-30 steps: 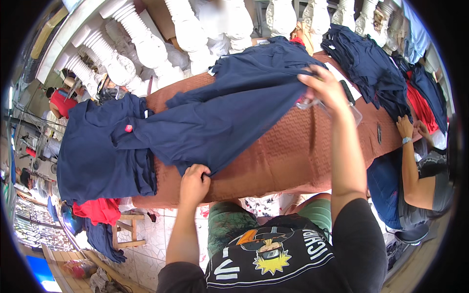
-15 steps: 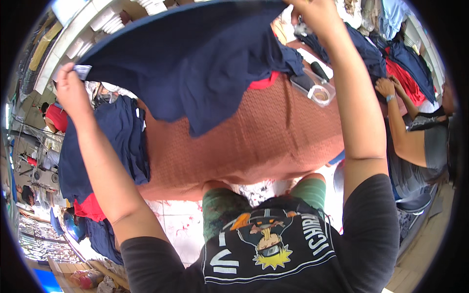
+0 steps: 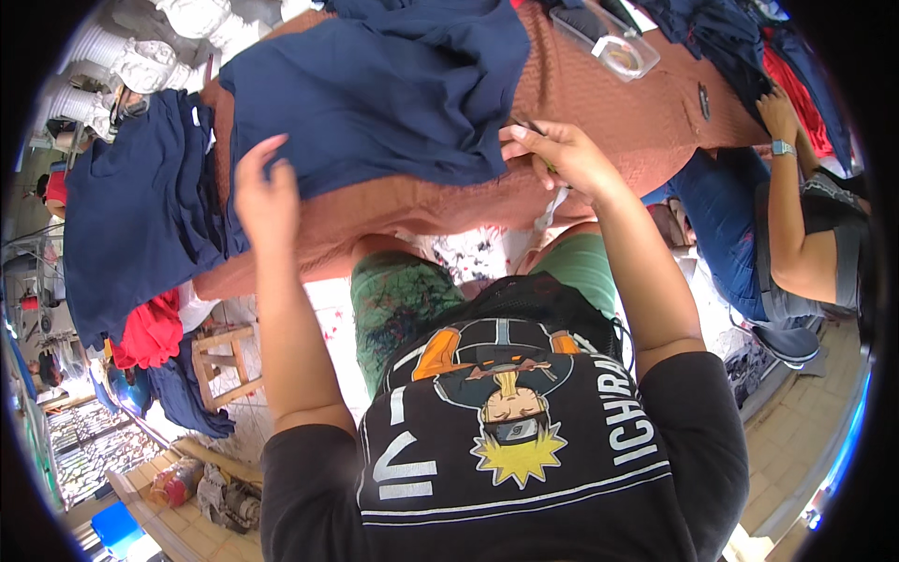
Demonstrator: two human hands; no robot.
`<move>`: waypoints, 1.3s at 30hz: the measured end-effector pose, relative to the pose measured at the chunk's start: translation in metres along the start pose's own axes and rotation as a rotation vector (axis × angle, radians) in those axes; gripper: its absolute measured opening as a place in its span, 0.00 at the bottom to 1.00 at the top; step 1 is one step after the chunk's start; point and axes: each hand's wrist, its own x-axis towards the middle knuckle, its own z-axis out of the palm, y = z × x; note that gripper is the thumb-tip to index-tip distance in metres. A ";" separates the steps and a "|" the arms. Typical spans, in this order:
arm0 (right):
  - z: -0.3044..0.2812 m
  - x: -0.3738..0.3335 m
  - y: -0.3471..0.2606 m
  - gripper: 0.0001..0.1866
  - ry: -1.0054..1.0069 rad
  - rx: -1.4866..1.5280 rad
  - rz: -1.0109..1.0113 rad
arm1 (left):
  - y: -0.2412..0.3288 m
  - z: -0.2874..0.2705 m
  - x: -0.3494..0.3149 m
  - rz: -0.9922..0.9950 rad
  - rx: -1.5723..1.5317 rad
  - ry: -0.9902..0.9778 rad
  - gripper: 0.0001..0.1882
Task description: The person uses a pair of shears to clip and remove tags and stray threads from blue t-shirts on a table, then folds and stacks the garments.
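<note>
A navy garment (image 3: 375, 103) lies spread over the brown cloth-covered table in front of me, its near edge reaching toward the table's front. My left hand (image 3: 267, 192), slightly blurred, hovers by the garment's near left corner with fingers apart and nothing in them. Beside the garment's near right corner, my right hand (image 3: 567, 157) is closed around small dark thread snips (image 3: 530, 125); only their pointed end shows clearly. A white strip (image 3: 551, 211) hangs below that hand.
More navy garments (image 3: 140, 206) drape over the table's left end, with red cloth (image 3: 150, 332) beneath. On the brown table cover (image 3: 618, 140) sit a clear plastic box (image 3: 609, 42) and a small dark tool (image 3: 704, 101). A co-worker's hand (image 3: 777, 112) handles dark cloth at the right.
The navy garment, held up and stretched between both hands before, now lies on the table. Both hands have let it go and come nearer; the right now holds the snips.
</note>
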 end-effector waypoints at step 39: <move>0.002 0.003 0.026 0.10 0.250 -0.500 -0.397 | 0.126 0.124 -0.032 0.116 -0.164 -0.586 0.09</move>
